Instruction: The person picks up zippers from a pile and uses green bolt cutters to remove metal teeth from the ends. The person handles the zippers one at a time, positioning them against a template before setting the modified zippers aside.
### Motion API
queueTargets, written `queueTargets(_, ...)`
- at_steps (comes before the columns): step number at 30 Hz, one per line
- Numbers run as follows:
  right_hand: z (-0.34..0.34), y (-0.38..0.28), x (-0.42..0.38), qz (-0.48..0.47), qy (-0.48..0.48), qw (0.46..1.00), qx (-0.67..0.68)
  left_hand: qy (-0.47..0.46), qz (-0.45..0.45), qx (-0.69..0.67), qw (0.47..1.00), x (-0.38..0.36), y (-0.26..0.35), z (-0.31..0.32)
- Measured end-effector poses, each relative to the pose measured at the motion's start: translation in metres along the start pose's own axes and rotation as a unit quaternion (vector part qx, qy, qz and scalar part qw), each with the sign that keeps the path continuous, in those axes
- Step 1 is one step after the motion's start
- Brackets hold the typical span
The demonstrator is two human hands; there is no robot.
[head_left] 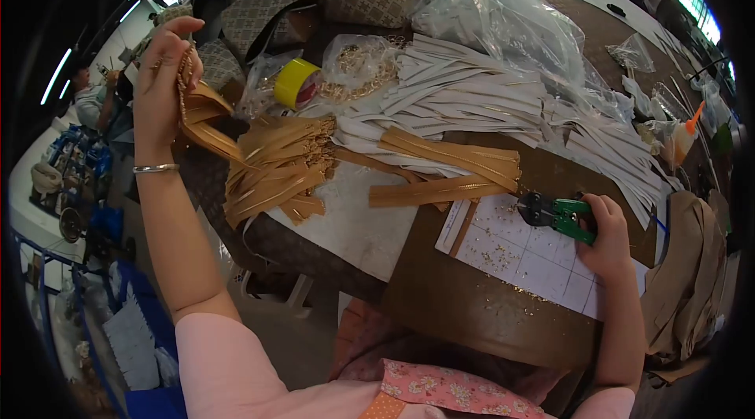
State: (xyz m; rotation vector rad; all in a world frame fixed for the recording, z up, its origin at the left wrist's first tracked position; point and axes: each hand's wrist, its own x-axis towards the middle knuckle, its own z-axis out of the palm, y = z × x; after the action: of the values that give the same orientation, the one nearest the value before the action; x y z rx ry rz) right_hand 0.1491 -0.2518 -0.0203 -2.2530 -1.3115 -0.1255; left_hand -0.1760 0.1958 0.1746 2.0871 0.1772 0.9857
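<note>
L hand (163, 77) up at 10 o'clock, pinched on a tan zipper strip (206, 134) by its toothed edge; rest hangs toward 4. Prob held high to keep it clear of the tan zipper pile (279, 163) at 9; exact no. of strips in hand can't tell.

R hand (607, 242), btwn 3 & 4, wrapped on green-handled nippers (568, 218), head toward 9 over gridded board (550, 258). Board prob there to catch gold bits (531, 293); some lie past its 6 o'clock edge. Nipper bite: can't tell if open.

Hands well apart. Two tan zippers (448, 144) overlap at 3, prob set off from the pile to keep them separate. White zippers (472, 89) at 1–2, roughly same lie, prob for easy pickup.
</note>
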Motion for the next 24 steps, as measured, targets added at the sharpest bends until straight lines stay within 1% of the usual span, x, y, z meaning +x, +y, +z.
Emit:
queueTargets(1, 0.000, -0.001, 0.000, 0.005, -0.003, 1.000, -0.010, 0.016, -0.020, 0.109, 0.994, -0.001, -0.009, -0.003)
queueTargets(2, 0.000, -0.002, 0.000, 0.004, 0.002, 1.000, -0.007, 0.034, -0.039, 0.215, 0.975, -0.002, -0.021, -0.005)
queueTargets(3, 0.000, -0.002, -0.001, 0.006, 0.001, 1.000, -0.010, -0.006, -0.056, 0.258, 0.965, -0.005, -0.034, -0.005)
queueTargets(5, 0.001, -0.004, 0.000, 0.011, 0.004, 1.000, -0.014, -0.048, -0.085, 0.257, 0.962, -0.018, -0.073, 0.014)
queueTargets(7, 0.000, -0.006, -0.001, 0.014, 0.001, 1.000, -0.017, -0.154, -0.149, 0.277, 0.937, -0.035, -0.104, 0.032)
queueTargets(8, 0.000, -0.006, -0.003, 0.026, 0.001, 0.999, -0.022, -0.163, -0.144, 0.270, 0.938, -0.045, -0.118, 0.045)
queueTargets(10, 0.001, -0.005, -0.002, 0.009, 0.020, 1.000, -0.018, -0.221, 0.008, 0.386, 0.896, -0.059, -0.138, 0.071)
queueTargets(11, 0.000, -0.005, -0.002, 0.021, 0.021, 0.999, -0.026, -0.227, 0.015, 0.375, 0.899, -0.059, -0.132, 0.083)
queueTargets(13, -0.002, -0.005, -0.002, 0.010, 0.005, 1.000, -0.023, -0.123, 0.156, 0.499, 0.843, -0.051, -0.100, 0.100)
queueTargets(14, -0.004, -0.005, -0.002, 0.023, 0.006, 0.999, -0.028, -0.097, 0.155, 0.482, 0.857, -0.048, -0.084, 0.106)
queueTargets(16, -0.004, -0.005, 0.000, 0.008, -0.008, 1.000, -0.017, -0.042, 0.206, 0.312, 0.927, -0.054, -0.028, 0.126)
queueTargets(17, -0.005, -0.004, 0.000, 0.018, -0.004, 1.000, -0.014, 0.015, 0.261, 0.145, 0.954, -0.068, 0.003, 0.146)
queueTargets(18, -0.006, -0.004, 0.000, 0.013, -0.010, 1.000, -0.015, 0.070, 0.381, 0.031, 0.921, -0.080, 0.033, 0.170)
queueTargets(19, -0.006, -0.003, -0.001, 0.007, -0.016, 1.000, -0.016, 0.158, 0.406, 0.000, 0.900, -0.126, 0.046, 0.170)
queueTargets(20, -0.005, -0.002, 0.000, 0.014, -0.013, 1.000, -0.013, 0.150, 0.408, -0.004, 0.901, -0.124, 0.047, 0.172)
queueTargets(22, -0.005, -0.001, -0.002, -0.003, 0.005, 1.000, -0.022, 0.121, 0.406, -0.015, 0.906, -0.153, 0.064, 0.191)
queueTargets(24, -0.004, 0.001, -0.002, -0.012, 0.028, 0.999, -0.034, 0.096, 0.410, -0.017, 0.907, -0.146, 0.074, 0.218)
